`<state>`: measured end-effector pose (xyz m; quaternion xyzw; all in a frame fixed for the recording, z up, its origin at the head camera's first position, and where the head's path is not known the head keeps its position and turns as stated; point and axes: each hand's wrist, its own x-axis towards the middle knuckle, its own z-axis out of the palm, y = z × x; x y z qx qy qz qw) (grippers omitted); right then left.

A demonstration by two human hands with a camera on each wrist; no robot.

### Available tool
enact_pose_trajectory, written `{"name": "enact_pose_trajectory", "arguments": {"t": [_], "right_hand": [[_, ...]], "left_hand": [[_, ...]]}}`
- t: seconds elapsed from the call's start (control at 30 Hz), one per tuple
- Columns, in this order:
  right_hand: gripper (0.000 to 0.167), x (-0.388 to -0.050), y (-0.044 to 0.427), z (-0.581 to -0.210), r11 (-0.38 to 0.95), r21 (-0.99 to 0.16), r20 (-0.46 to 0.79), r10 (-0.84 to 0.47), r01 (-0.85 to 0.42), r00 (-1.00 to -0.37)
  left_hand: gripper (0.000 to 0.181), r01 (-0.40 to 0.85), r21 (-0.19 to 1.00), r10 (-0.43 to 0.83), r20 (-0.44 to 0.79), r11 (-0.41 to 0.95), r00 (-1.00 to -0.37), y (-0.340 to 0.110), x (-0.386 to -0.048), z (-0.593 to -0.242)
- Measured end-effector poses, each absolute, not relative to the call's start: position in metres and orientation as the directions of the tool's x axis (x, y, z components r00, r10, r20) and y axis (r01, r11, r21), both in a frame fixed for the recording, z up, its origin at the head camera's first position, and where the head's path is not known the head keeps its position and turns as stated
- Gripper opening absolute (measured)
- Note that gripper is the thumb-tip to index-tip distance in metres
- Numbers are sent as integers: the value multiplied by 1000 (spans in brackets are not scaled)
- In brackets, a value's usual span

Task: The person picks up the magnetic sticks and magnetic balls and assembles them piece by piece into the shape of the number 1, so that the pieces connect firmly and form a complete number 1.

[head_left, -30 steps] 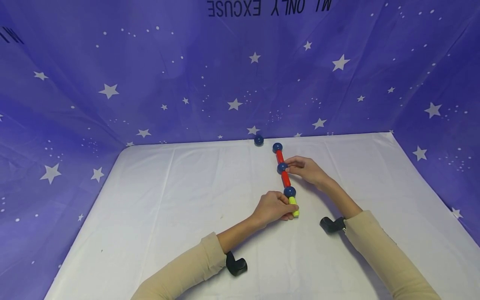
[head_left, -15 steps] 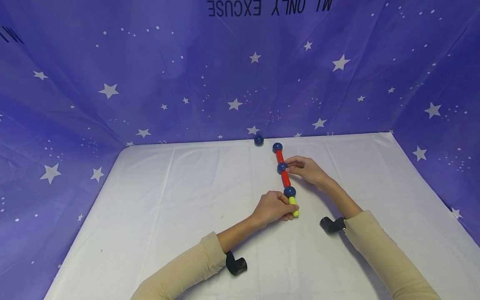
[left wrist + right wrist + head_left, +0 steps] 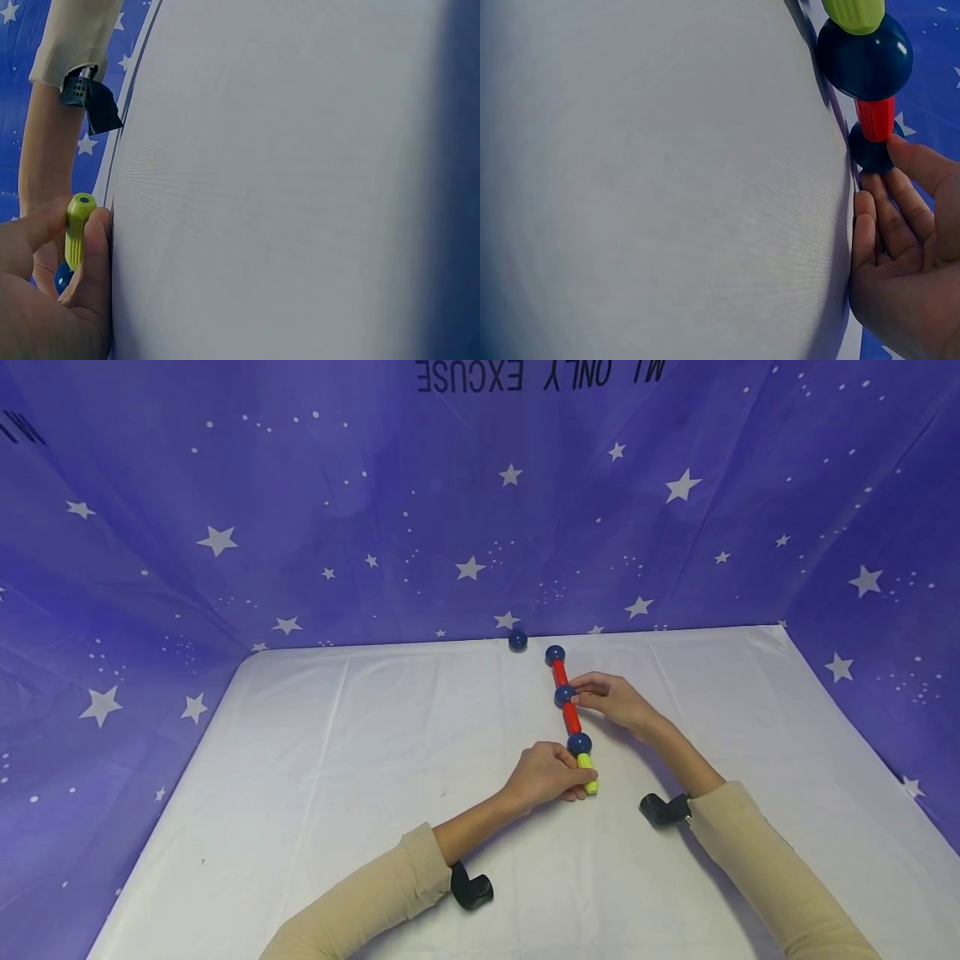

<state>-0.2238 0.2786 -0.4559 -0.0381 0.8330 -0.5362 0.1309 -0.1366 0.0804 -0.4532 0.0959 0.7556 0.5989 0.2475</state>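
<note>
A chain of dark blue balls and rods lies on the white cloth, running from the back toward the person. In it, a far ball [image 3: 555,654], a red rod [image 3: 559,673], a middle ball [image 3: 564,696], a second red rod [image 3: 572,719] and a near ball [image 3: 580,743] join end to end. A yellow-green rod [image 3: 586,763] touches the near ball. My left hand [image 3: 546,774] pinches this rod between thumb and fingers; its hollow end [image 3: 84,200] shows in the left wrist view. With thumb and fingertips, my right hand [image 3: 617,700] grips the middle ball [image 3: 871,154].
One loose dark blue ball [image 3: 517,641] sits at the back edge of the table, left of the chain. A purple star-printed curtain [image 3: 375,510] stands behind and at both sides. Black camera mounts [image 3: 472,888] stick out from both wrists over the white cloth [image 3: 390,718].
</note>
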Motion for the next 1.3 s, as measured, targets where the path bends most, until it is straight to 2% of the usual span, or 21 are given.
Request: {"name": "enact_pose_trajectory", "arguments": {"t": [0.47,0.87,1.3], "right_hand": [[37,-226,278,-455,461,-885,-177,-192,71,-965],[36,-225,277,-455,432,-899,-170,-208,66,-963],[34,-222,277,-454,416,-907,-173,-211,72,-962]], "left_hand": [[16,-124,955,452,-239,271,-860,70,-145,-452],[17,-82,961,442,-196,265,-875,58,-165,-454],[19,31,942,408,-115,334,-906,51,-192,-449]]}}
